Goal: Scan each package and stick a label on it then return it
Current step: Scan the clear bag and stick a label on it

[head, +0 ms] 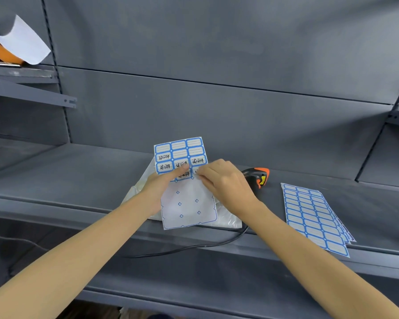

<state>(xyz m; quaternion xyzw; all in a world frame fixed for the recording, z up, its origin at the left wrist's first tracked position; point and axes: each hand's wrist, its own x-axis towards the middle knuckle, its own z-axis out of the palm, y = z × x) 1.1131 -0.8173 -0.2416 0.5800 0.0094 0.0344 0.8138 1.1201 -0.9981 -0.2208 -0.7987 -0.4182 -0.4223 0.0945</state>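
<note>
A partly used label sheet [180,155] with blue-framed labels, some handwritten, is held up over the grey shelf [78,178]. My left hand [161,185] grips the sheet from the left, thumb on its front. My right hand [226,183] pinches a label at the sheet's right edge, where the lower rows are stripped bare. Under the sheet lies a white plastic package [226,221], mostly hidden. A black and orange barcode scanner [258,177] lies on the shelf just behind my right hand.
A stack of full label sheets [313,218] lies on the shelf to the right. The scanner's black cable [194,248] hangs over the front edge. On an upper left shelf sits an orange parcel with a curling white paper [21,42].
</note>
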